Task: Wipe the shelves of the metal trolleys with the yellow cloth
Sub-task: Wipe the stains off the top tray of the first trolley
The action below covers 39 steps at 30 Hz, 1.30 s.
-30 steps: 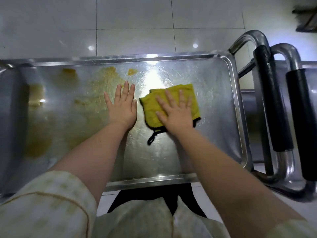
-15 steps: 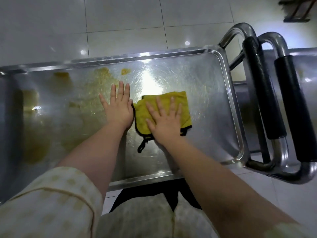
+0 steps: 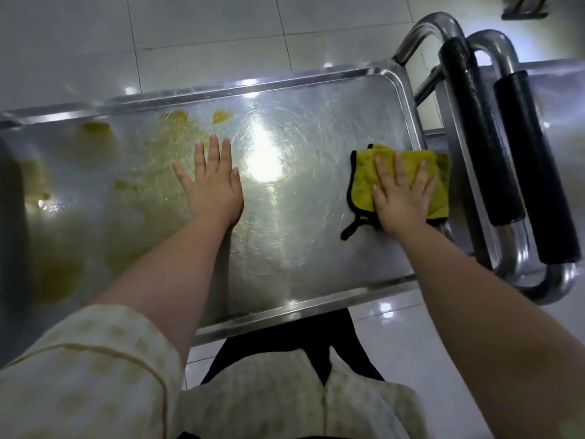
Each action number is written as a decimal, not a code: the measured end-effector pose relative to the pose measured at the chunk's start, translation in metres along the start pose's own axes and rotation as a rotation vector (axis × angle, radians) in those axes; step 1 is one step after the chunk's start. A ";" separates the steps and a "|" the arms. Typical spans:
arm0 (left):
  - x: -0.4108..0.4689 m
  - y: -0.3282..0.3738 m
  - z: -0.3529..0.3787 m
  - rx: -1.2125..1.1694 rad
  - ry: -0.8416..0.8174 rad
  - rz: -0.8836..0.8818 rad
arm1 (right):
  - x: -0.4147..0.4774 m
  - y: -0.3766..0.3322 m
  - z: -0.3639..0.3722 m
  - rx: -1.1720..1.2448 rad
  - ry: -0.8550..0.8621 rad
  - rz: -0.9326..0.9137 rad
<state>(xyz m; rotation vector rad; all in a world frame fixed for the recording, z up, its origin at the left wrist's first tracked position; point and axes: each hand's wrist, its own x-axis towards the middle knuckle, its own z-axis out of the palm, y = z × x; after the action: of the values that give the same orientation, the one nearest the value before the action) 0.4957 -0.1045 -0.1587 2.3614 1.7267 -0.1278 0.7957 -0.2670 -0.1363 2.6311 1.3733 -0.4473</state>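
The white tiled floor point(image 3: 190, 42) runs out beyond the far side of the trolley's top shelf point(image 3: 300, 248), a wide steel tray with a raised rim, and everything else sits around that shelf. Past its right end stand two tubular handles, each wrapped in a black grip point(image 3: 478, 131) point(image 3: 535, 172). The outer one belongs to a second trolley point(image 3: 560, 87) parked just beside. At the shelf's near edge a person leans in, with a pale patterned sleeve point(image 3: 79, 375) low on the left. The left half of the shelf is smeared with yellowish stains point(image 3: 164, 141), thickest towards the far rim, while the right half shines with swirled marks under a bright glare. The yellow cloth point(image 3: 362, 185), folded and edged in black, lies at the right end of the shelf, its outer edge reaching over the rim there. The right hand point(image 3: 400, 198) presses flat on it, fingers spread and straight, not gripping. The left hand point(image 3: 212, 188) rests palm down on bare metal near the middle of the shelf, fingers straight, at the edge of the stains and holding nothing. A small black loop point(image 3: 349, 231) trails from the cloth's near corner onto the shelf.
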 end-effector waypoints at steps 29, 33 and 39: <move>0.002 0.002 -0.001 0.020 -0.009 -0.016 | -0.147 -0.099 0.047 -0.083 -0.038 -0.494; 0.002 0.001 -0.003 0.002 -0.016 -0.003 | -0.155 -0.124 0.057 -0.107 -0.039 -0.714; 0.000 0.001 -0.005 0.012 -0.016 0.005 | -0.124 -0.001 0.041 0.000 0.025 -0.257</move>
<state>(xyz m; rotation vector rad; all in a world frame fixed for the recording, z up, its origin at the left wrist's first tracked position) 0.4968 -0.1037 -0.1537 2.3661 1.7172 -0.1565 0.7195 -0.3734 -0.1343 2.4765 1.7274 -0.4445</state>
